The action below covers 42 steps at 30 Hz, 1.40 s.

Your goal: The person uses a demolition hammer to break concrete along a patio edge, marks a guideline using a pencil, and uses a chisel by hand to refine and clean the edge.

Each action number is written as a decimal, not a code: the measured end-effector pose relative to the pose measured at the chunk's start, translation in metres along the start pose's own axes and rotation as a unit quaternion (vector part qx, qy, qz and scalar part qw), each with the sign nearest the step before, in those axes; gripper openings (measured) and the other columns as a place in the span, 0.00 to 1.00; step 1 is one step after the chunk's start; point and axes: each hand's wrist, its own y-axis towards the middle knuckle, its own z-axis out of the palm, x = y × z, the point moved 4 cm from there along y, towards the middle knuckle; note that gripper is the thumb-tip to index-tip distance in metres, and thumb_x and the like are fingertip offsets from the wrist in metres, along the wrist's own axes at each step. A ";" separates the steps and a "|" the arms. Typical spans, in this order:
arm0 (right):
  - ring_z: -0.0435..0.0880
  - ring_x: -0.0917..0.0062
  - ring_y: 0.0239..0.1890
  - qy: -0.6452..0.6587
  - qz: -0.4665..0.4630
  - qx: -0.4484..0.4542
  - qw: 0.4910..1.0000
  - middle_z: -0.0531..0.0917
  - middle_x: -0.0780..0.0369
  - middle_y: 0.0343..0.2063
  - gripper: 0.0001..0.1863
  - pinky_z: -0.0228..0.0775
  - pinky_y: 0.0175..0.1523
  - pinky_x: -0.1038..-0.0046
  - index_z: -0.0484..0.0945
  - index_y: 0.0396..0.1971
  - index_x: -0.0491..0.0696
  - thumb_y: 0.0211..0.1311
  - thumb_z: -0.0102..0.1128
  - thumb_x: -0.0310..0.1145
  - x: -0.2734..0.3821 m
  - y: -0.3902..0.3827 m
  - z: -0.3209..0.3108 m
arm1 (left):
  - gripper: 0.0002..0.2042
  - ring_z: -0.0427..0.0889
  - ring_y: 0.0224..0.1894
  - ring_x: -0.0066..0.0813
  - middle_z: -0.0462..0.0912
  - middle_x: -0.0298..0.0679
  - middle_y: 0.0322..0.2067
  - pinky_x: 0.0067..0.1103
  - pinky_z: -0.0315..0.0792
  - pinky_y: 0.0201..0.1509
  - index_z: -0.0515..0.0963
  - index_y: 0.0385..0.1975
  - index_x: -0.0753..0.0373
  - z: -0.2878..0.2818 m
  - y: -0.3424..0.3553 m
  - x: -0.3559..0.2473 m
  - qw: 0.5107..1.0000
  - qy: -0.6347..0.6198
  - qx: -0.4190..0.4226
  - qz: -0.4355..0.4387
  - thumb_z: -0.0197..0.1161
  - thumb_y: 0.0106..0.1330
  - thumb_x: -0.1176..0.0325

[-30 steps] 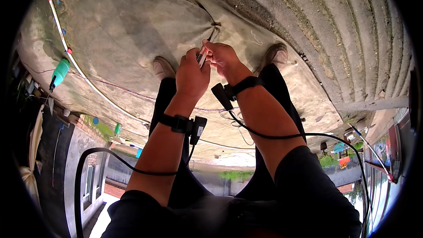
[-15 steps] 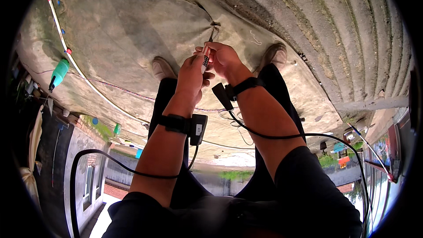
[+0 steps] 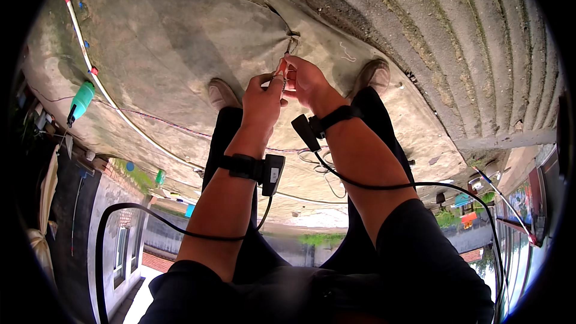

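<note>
In front of me, between my feet, my left hand point(image 3: 260, 101) is closed round a slim handheld tool point(image 3: 281, 67) with an orange-red part and a dark part. My right hand point(image 3: 307, 82) pinches the same tool nearer its far end. Its thin end points away from me and meets a puckered spot of the beige-grey ground sheet point(image 3: 180, 30). Fingers hide most of the tool, so its exact kind cannot be made out. Black straps with small black boxes sit on both wrists.
My shoes point(image 3: 224, 93) stand on the sheet. A white hose point(image 3: 108, 93) curves at left beside a turquoise bottle-shaped thing point(image 3: 81, 101). Ridged concrete point(image 3: 444, 42) lies at right. A black cable point(image 3: 444, 185) trails off the right wrist, another off the left.
My left hand has shifted and turned slightly round the tool; its ridged dark part is now mostly covered and more orange-red shows. My right hand has barely moved.
</note>
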 end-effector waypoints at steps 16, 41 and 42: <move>0.73 0.78 0.30 -0.016 -0.019 -0.031 0.999 0.77 0.67 0.25 0.13 0.67 0.46 0.72 0.77 0.29 0.51 0.67 0.56 0.44 -0.001 0.008 0.007 | 0.18 0.76 0.26 0.21 0.80 0.37 0.34 0.16 0.65 0.22 0.73 0.48 0.66 -0.003 -0.008 0.001 0.974 -0.197 -0.020 -0.111 0.58 0.70 0.57; 0.81 0.76 0.31 0.004 -0.062 0.001 0.998 0.82 0.65 0.27 0.12 0.71 0.38 0.74 0.79 0.28 0.45 0.63 0.56 0.39 0.000 0.014 0.004 | 0.20 0.83 0.28 0.30 0.82 0.44 0.38 0.23 0.75 0.29 0.70 0.53 0.66 -0.005 0.005 -0.008 0.995 -0.076 0.031 -0.047 0.60 0.66 0.62; 0.81 0.77 0.31 -0.050 -0.086 -0.037 0.994 0.83 0.65 0.28 0.12 0.71 0.39 0.73 0.79 0.30 0.45 0.64 0.56 0.39 0.003 0.016 0.001 | 0.21 0.83 0.26 0.31 0.82 0.46 0.38 0.24 0.76 0.31 0.69 0.53 0.67 -0.006 0.008 -0.006 1.000 -0.004 0.009 0.014 0.59 0.65 0.61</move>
